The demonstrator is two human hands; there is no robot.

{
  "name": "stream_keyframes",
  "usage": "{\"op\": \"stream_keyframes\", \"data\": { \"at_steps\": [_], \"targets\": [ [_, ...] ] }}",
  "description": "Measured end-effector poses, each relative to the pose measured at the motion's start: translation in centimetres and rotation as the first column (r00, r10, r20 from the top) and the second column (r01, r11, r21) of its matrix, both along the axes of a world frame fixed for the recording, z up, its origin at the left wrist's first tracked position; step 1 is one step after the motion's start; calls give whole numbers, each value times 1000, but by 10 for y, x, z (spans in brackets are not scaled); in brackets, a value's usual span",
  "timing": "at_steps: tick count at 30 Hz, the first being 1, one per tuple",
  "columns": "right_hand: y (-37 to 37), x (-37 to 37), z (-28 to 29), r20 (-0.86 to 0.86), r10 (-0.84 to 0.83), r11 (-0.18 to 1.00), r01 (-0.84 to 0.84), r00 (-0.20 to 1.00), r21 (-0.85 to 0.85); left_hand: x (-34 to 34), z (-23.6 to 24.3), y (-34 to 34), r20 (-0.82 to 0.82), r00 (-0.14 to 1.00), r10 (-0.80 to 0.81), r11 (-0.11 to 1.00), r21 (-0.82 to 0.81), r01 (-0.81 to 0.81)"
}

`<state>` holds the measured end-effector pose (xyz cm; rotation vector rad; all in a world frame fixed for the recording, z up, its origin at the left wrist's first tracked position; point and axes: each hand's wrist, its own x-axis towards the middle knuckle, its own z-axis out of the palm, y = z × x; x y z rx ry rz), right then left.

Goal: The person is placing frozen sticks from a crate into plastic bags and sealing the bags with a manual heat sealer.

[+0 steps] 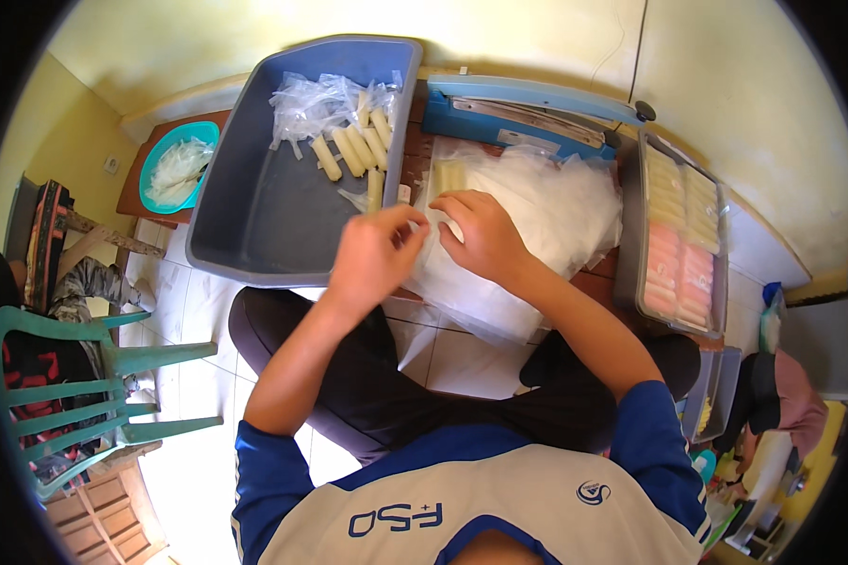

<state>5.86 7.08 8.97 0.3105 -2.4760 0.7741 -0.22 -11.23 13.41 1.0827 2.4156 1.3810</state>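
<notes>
My left hand (377,256) has its fingers curled and drawn together at the left edge of a pile of clear plastic bags (537,202); whatever they pinch is too small to make out. Close beside it, my right hand (485,234) is over the pile, its fingers bent and a gap between thumb and forefinger. Just beyond my right fingertips, pale yellow sticks (449,176) lie under or inside clear plastic. To the left, a grey-blue tub (283,221) holds several wrapped pale yellow sticks (353,151) and crumpled clear bags (325,104).
A blue bag sealer (528,118) stands behind the pile. At the right, a grey tray (636,202) holds packed yellow and pink sticks (678,268). A turquoise basin (151,174) with plastic bags stands at the left, near a green chair (75,377). Another person (801,400) is at the far right.
</notes>
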Motion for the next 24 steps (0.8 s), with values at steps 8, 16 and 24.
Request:
{"op": "stream_keyframes", "data": {
  "at_steps": [8,16,24],
  "targets": [
    [-48,-112,0,-80,81,992,-72,994,102,-137,-10,-44,-194,948,253,916,-267,-299],
    [-87,-222,-27,587,-31,913,-215,809,346,-244,-76,-45,-20,999,24,830,-557,-32],
    [-109,-253,-47,770,-94,797,-417,630,438,-230,-79,-46,93,995,34,583,-810,56]
  ]
}}
